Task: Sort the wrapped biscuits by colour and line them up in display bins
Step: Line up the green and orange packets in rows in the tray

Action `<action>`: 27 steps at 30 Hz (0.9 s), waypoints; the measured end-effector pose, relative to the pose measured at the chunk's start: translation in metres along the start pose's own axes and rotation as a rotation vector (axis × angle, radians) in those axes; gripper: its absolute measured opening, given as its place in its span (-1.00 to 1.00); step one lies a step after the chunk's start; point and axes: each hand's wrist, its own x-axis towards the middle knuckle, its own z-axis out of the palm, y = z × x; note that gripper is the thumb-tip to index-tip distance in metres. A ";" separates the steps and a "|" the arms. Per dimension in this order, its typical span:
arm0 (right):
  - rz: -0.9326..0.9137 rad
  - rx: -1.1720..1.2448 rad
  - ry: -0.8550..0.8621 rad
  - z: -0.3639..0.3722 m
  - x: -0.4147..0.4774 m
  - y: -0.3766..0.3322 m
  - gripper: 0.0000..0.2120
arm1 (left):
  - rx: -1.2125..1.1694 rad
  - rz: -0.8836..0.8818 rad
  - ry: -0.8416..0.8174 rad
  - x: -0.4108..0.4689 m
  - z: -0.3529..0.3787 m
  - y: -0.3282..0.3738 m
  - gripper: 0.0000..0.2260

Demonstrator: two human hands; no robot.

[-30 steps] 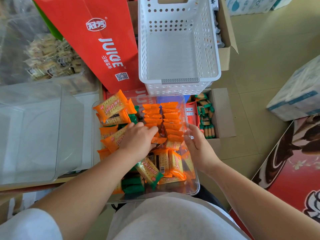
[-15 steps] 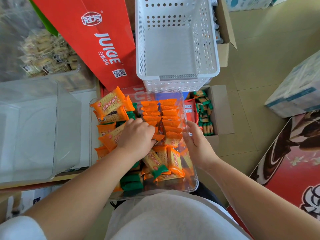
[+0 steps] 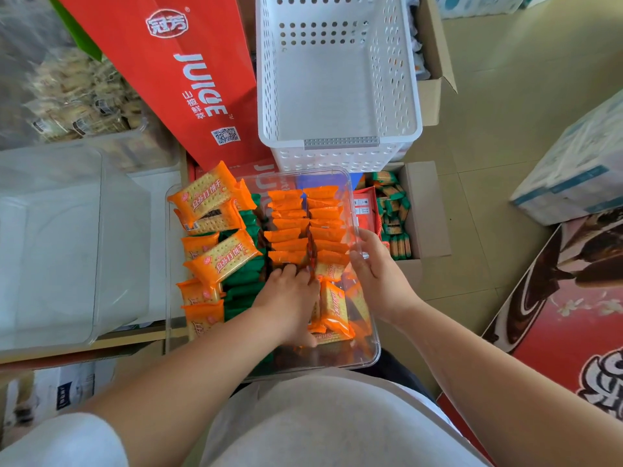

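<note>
A clear display bin sits in front of me. Two neat rows of orange biscuit packets fill its far right part. Loose orange packets lie on green packets along its left side. My left hand reaches into the bin at the near end of the orange rows. Its fingers curl down among the packets, and what they hold is hidden. With straight fingers, my right hand rests against the bin's right wall.
A white perforated basket stands just beyond the bin, with a red juice carton to its left. A cardboard box on the right holds several green packets. Another clear bin stands to the left. Cartons sit on the floor at right.
My left hand has moved right, from the loose packets on the left to the near end of the orange rows. My right hand stays at the bin's right wall.
</note>
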 end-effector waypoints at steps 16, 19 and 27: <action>-0.020 -0.020 -0.001 -0.001 0.001 0.001 -0.57 | -0.279 0.139 0.345 -0.003 -0.008 -0.006 -0.80; -0.017 -0.025 0.014 0.000 0.002 0.002 -0.57 | -0.385 0.054 0.508 0.006 -0.010 -0.001 -0.86; -0.009 -0.017 0.022 0.002 0.002 0.006 -0.56 | -0.640 0.087 0.672 0.016 0.007 -0.005 -0.84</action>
